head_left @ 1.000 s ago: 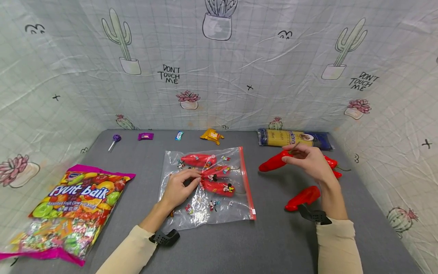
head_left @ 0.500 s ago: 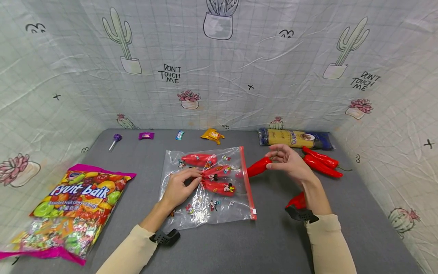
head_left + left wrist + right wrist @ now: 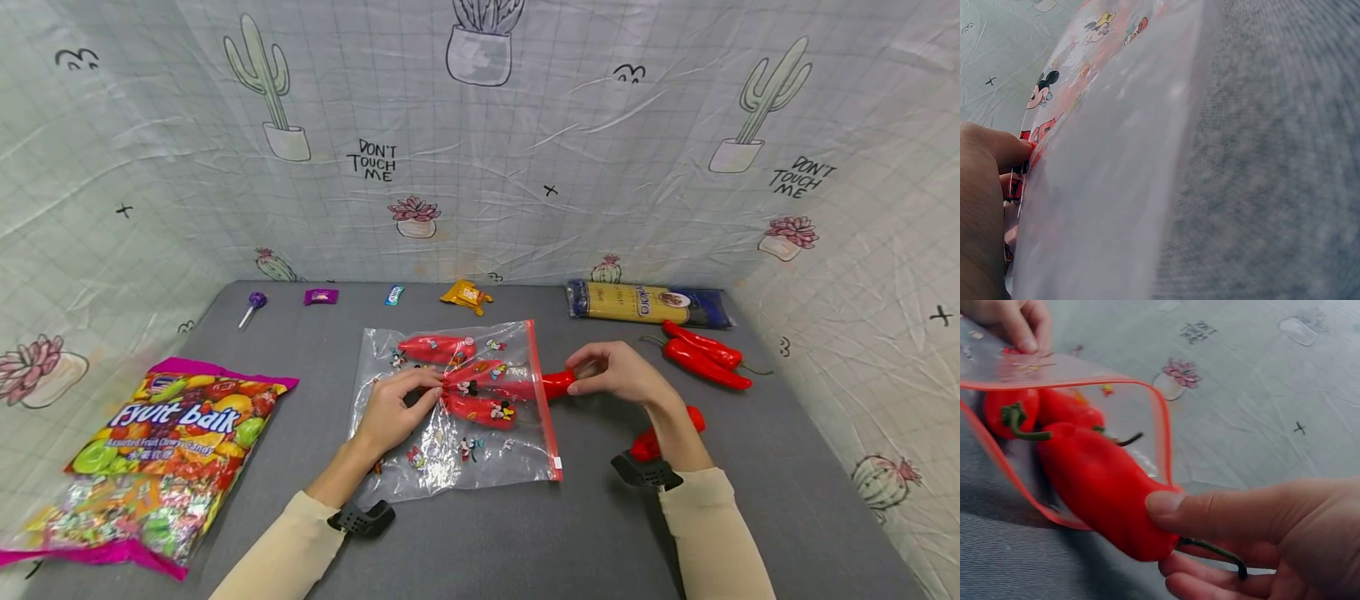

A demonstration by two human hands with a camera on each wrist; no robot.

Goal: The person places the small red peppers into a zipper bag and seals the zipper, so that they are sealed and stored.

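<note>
My left hand pinches the upper film of a clear cartoon-printed zip bag lying on the table. Its red-edged mouth gapes toward the right, as the right wrist view shows. Several red peppers lie inside, two with their green stems facing the opening. With thumb and fingers, my right hand grips another red pepper by its stem end. That pepper's front part is within the bag's mouth, while the stem end sticks out. In the left wrist view, film hides most of the left fingertips.
One red pepper lies partly behind my right wrist. Two more peppers are at the right, before a pasta packet. A large candy bag is at the left. Along the back sit a lollipop and several wrapped sweets.
My right hand has carried the pepper left and slightly nearer, and its tip has slid through the bag's mouth. The left hand has kept its hold on the film.
</note>
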